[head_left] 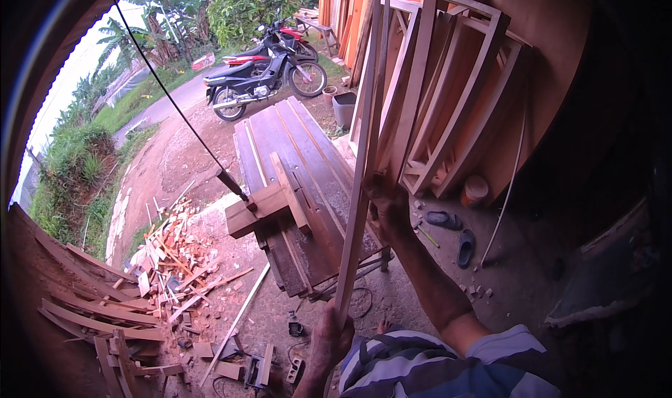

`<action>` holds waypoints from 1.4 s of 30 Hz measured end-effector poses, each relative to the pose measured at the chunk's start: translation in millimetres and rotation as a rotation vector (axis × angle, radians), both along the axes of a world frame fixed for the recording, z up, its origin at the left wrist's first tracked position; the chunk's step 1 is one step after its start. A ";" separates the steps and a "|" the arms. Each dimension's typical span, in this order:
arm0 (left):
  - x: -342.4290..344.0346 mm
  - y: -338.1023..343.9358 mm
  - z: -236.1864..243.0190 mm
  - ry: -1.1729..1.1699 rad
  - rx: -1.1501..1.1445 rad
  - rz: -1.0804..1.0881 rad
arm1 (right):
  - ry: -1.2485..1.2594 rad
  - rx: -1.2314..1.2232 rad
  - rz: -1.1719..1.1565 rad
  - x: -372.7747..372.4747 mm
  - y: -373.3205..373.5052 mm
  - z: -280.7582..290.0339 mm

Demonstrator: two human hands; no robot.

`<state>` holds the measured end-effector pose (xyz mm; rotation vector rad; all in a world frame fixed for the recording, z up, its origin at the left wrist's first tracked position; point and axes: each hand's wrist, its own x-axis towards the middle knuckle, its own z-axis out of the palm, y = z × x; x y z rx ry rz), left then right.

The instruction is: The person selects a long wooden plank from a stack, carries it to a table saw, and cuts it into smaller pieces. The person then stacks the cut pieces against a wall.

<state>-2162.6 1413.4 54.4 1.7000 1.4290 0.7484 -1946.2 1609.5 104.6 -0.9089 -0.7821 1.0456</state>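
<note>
A long, narrow wooden strip (353,251) rises steeply in front of me, its upper end running past the top of the view. Low down, my left hand (330,338) is closed around the strip near its bottom end. Farther up, with the arm stretched out, my right hand (386,196) grips the strip too; its fingers are partly in shadow. Just left of the strip stands a saw table (318,181) with long grooves in its dark top. On that table a wooden guide piece (290,195) lies across a thick block (255,209).
Wooden frames (455,97) lean against boards at the right. Sandals (465,247), a hammer (427,235) and a bucket (475,190) are on the floor. Offcuts (178,258) pile up at the left. Motorbikes (266,76) stand beyond the table. A dark cord (168,83) hangs at the left.
</note>
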 end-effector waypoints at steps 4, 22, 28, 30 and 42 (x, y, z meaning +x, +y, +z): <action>2.3 -51.3 -6.5 -0.049 0.039 0.040 | 0.133 -0.040 0.140 -5.2 -41.6 -11.6; -43.4 -197.8 -12.2 -0.712 -0.426 0.186 | 0.187 -0.113 0.261 -38.0 -181.4 8.8; -37.8 -203.6 -9.6 -0.755 -0.474 0.225 | 0.234 -0.084 0.298 -38.2 -182.6 10.7; -37.8 -201.3 -9.0 -0.797 -0.470 0.219 | 0.212 -0.081 0.288 -36.7 -181.4 9.0; -32.9 -204.6 -5.1 -0.716 -0.408 0.169 | 0.292 -0.048 0.231 -32.1 -189.2 10.1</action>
